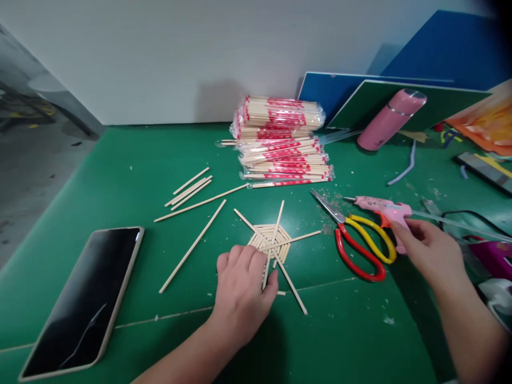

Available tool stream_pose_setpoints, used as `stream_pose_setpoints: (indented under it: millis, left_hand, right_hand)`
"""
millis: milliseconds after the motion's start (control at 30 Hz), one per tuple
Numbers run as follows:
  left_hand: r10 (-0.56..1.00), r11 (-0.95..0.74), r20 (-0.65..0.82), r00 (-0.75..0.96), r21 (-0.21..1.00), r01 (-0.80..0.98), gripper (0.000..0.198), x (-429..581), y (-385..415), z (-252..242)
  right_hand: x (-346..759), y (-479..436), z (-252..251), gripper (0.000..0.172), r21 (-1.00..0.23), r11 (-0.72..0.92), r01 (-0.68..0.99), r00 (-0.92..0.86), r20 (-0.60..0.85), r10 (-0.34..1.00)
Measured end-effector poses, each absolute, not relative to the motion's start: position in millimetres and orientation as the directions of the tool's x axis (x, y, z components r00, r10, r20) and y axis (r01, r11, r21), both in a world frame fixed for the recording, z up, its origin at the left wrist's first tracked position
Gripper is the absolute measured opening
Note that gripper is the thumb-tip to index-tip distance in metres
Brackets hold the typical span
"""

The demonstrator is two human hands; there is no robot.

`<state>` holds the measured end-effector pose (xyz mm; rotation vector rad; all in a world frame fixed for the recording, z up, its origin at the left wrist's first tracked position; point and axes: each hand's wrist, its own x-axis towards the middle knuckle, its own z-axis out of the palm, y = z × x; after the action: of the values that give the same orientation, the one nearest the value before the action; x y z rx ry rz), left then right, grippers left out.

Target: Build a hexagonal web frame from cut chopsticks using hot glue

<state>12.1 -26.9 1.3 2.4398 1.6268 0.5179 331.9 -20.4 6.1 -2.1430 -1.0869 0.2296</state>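
A web-shaped piece made of wooden chopsticks [283, 244] lies on the green table, with long sticks crossing at its middle and short ones set in rings. My left hand [243, 288] is closed over its near left side, thumb and fingers around a spoke; the fingertips are partly hidden. At the right, my right hand [432, 248] grips the handle of a pink hot glue gun [382, 207], whose nozzle points left. Scissors [360, 237] with red and yellow handles lie between the web and the glue gun, blades slightly parted.
Wrapped chopstick packs [284, 141] are piled at the back. Loose sticks [192, 246] lie left of the web, beyond a smartphone [84, 301]. A pink flask [392, 120] leans against boards [356, 104] at the back right. Glue sticks and a cable lie on the right.
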Motion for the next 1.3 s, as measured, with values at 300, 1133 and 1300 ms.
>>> stream_pose_setpoints:
  millis: [300, 1133, 1300]
  left_hand:
    - [0.915, -0.403, 0.198, 0.353, 0.373, 0.836, 0.009, 9, -28, -1]
    - [0.897, -0.437, 0.172, 0.406, 0.469, 0.767, 0.013, 2, -31, -5]
    - [0.897, -0.436, 0.17, 0.407, 0.483, 0.759, 0.01, 2, -31, -6]
  right_hand:
    - [197, -29, 25, 0.015, -0.589, 0.322, 0.741, -0.24, 0.215, 0.947]
    - [160, -19, 10, 0.019, -0.48, 0.377, 0.792, -0.458, -0.058, 0.887]
    - [161, -22, 8, 0.016, -0.534, 0.302, 0.79, -0.365, -0.013, 0.931]
